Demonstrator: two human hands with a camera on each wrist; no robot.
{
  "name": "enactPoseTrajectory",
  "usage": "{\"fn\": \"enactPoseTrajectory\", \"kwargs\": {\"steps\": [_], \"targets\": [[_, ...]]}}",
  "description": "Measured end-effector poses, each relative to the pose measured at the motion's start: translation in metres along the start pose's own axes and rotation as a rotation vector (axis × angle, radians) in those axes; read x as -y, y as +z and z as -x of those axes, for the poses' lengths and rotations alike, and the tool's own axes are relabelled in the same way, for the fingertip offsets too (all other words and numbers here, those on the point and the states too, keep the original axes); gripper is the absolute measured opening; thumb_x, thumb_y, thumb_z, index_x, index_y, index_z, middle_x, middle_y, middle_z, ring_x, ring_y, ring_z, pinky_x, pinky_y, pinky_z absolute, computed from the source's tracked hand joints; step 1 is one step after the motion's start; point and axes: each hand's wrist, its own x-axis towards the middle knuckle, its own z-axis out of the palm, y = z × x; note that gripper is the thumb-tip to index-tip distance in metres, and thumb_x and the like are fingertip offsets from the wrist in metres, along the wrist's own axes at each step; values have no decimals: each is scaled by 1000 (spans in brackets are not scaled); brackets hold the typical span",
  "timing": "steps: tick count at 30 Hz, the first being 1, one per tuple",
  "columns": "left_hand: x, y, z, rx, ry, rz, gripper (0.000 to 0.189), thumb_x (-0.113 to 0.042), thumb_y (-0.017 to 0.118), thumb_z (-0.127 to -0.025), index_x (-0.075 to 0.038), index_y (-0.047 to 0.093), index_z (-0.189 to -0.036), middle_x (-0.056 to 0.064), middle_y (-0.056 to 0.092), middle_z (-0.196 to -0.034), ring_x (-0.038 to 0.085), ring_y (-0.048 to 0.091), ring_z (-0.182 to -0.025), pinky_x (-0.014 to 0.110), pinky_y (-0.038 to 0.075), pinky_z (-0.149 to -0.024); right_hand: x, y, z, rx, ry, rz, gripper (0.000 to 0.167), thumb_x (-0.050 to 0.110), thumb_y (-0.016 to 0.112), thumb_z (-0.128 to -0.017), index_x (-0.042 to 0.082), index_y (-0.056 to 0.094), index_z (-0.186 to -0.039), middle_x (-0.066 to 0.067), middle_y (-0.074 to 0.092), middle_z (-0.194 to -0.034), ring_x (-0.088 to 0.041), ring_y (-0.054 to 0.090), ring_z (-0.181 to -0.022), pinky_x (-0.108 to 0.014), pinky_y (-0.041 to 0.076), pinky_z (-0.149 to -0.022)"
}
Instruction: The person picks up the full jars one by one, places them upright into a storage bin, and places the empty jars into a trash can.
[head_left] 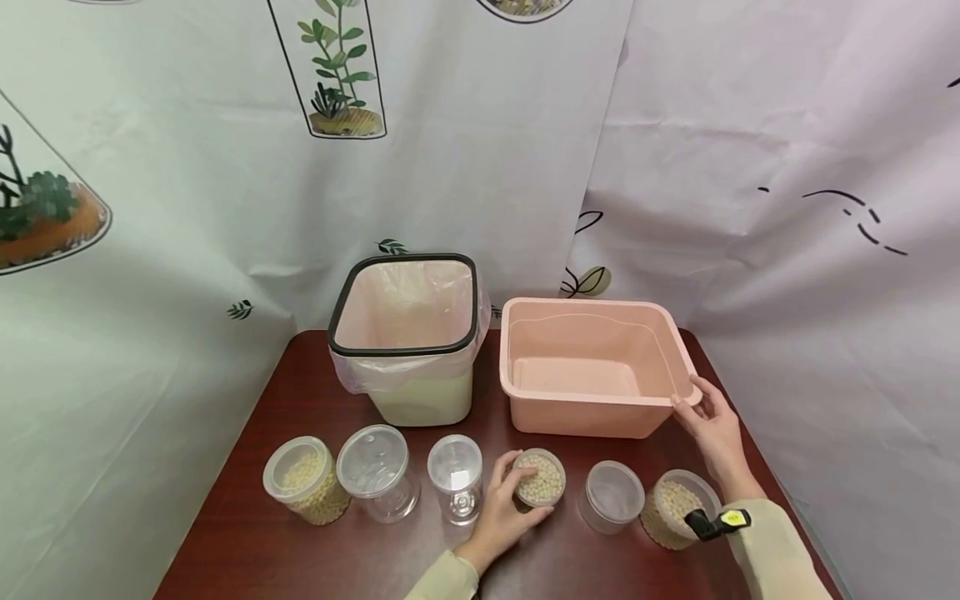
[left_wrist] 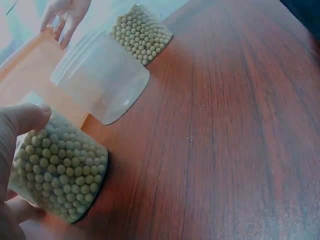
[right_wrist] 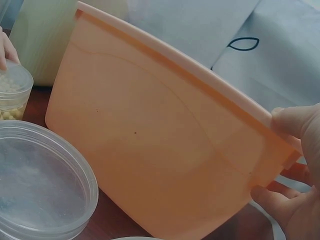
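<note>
My left hand (head_left: 504,510) curls its fingers and thumb round a small clear jar (head_left: 542,478) of pale yellow bead-like balls, which stands on the table. In the left wrist view the thumb lies near the top of that jar (left_wrist: 65,172). At the right, my right hand (head_left: 712,425) pinches the near right corner of a pink plastic basin (head_left: 581,417). The right wrist view has the thumb over the basin's rim (right_wrist: 200,65) and fingers under it. Just right of the held jar stands an empty lidded jar (head_left: 611,498).
A bin (head_left: 427,396) with a bag liner and black rim stands left of the basin. Two empty clear jars, one wide (head_left: 378,475) and one narrow (head_left: 456,479), and a filled jar (head_left: 307,481) stand leftward. Another filled jar (head_left: 667,517) sits under my right forearm.
</note>
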Motion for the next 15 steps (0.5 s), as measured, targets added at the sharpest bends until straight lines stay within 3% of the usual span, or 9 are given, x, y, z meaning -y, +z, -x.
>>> {"fn": "enactPoseTrajectory", "kwargs": {"steps": [6, 15], "targets": [[-9, -3, -6, -3, 8, 24, 53, -17, 88, -61, -8, 61, -105, 19, 44, -126, 31, 50, -115, 37, 43, -92, 5, 4, 1, -1, -7, -17, 67, 22, 73, -81, 28, 42, -139, -11, 37, -140, -11, 52, -114, -20, 48, -74], [-28, -13, -23, -87, 114, 0, 52, -21, 88, -59, -11, 62, -103, 21, 47, -124, 30, 50, -114, 29, 43, -92, 8, 6, 3, -15, 3, 3, 67, 23, 73, -80, 29, 41, -139, -10, 35, -142, -11, 51, -115, -18, 48, -74]]}}
